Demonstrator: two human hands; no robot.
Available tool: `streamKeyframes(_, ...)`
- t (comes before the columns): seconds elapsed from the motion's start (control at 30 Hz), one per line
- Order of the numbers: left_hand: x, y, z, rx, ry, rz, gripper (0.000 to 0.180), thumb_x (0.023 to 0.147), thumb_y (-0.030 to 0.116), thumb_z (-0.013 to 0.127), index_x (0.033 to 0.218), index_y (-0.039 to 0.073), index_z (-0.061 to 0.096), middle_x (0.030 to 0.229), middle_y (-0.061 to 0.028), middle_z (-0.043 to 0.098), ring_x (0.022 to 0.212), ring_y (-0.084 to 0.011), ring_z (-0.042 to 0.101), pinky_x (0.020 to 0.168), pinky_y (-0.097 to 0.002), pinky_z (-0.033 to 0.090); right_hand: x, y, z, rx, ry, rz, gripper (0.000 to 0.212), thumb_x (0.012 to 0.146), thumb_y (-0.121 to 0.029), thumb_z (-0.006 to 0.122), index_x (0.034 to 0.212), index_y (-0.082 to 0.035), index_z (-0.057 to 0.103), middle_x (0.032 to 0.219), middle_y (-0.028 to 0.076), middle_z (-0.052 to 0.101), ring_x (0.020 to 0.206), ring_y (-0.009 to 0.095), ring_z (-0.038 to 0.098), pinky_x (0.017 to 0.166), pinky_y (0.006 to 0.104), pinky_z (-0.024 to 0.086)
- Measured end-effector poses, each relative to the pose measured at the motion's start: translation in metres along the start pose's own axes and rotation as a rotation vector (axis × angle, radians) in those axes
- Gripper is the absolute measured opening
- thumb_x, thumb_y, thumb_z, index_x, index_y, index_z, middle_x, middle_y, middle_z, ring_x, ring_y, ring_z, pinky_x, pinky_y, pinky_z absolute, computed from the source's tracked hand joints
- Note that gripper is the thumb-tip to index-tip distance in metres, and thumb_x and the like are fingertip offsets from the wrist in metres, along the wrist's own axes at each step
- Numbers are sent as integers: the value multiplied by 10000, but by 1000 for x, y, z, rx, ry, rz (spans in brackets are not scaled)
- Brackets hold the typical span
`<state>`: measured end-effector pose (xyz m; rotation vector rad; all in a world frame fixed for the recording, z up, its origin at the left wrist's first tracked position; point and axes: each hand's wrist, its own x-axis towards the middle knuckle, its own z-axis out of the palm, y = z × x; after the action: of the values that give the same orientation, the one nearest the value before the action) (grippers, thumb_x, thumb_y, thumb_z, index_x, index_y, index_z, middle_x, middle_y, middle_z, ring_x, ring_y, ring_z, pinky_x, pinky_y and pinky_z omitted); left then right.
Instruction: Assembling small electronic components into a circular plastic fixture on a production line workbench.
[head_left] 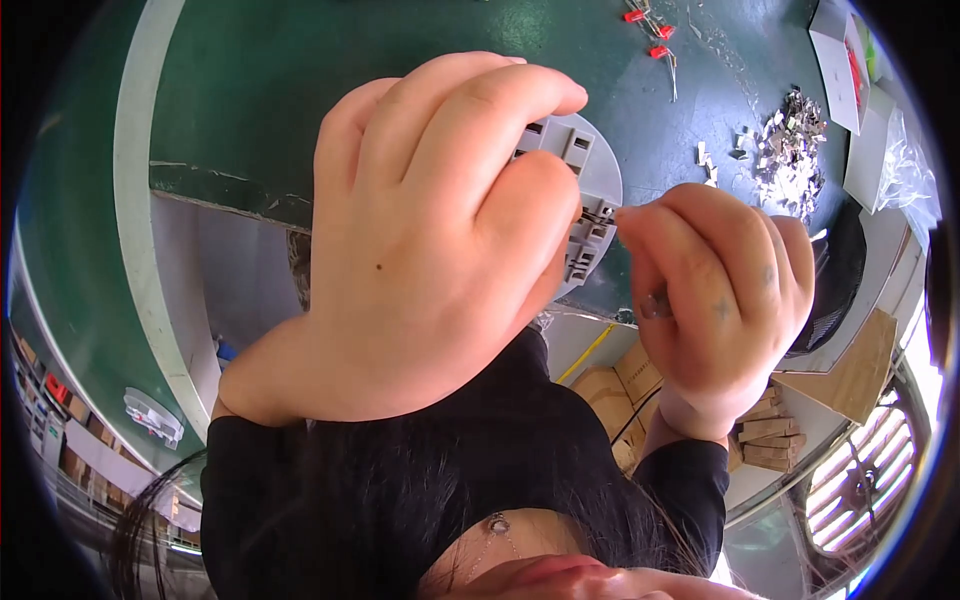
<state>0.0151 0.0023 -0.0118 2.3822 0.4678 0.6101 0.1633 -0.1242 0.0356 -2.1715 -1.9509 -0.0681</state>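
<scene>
Left hand (430, 230) lies back-up over a round grey plastic piece (603, 165), fingers bent; its underside is hidden, so can't tell whether it clamps the piece. The piece is at the near edge of the green table (240, 110), mostly covered by that hand, its right side showing slots and small metal parts (600, 215). Right hand (720, 280) is curled in, fingertips together just beside the piece's right rim; can't tell what is between the tips. A small shiny bit (655, 304) sits clamped in its curled fingers. On the table beyond: heap of small metal pieces (790, 150), red parts with thin legs (660, 52). Far right: clear plastic bag (908, 178). Below, wooden blocks (772, 440).
</scene>
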Motion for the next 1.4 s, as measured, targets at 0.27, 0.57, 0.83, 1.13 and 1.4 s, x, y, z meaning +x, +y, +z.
streamKeyframes(0.27, 1, 0, 0, -24, -6, 12, 228, 631, -54, 745, 790, 55, 623, 1231, -119, 642, 1101, -335, 617, 938, -407, 468, 11, -22, -7, -194, -155, 54, 313, 608, -50, 741, 904, -143, 706, 876, -29, 664, 653, 146, 595, 595, 315, 405)
streamKeyframes(0.57, 4, -11, -4, -154, -101, 40, 211, 719, -97, 719, 849, 38, 622, 1249, -139, 645, 1108, -311, 614, 939, -376, 482, -16, -32, -7, -32, -210, 245, 438, 705, 6, 721, 1113, -151, 750, 935, -14, 686, 604, 131, 578, 576, 296, 425)
streamKeyframes(0.83, -2, -9, 0, -133, -84, -5, 205, 745, -100, 705, 866, 41, 618, 1258, -139, 648, 1154, -315, 606, 956, -375, 475, -25, 35, 34, 23, 228, 409, 213, 824, -75, 770, 1028, -61, 713, 896, 54, 685, 592, 228, 634, 560, 323, 505)
streamKeyframes(1.13, 2, -8, -2, -120, -94, 15, 203, 734, -71, 713, 854, 57, 610, 1251, -140, 646, 1160, -319, 606, 971, -393, 464, -25, -14, 14, 536, 188, 477, 183, 797, 54, 763, 964, -9, 727, 937, 57, 712, 661, 94, 576, 568, 221, 415)
streamKeyframes(1.4, -1, -6, 2, -108, -67, 13, 229, 725, -62, 713, 869, 69, 593, 1248, -155, 637, 1142, -327, 605, 968, -400, 463, -31, -15, 24, 508, 242, 496, 250, 722, 71, 798, 918, -62, 719, 822, 70, 703, 685, 202, 661, 581, 297, 495)
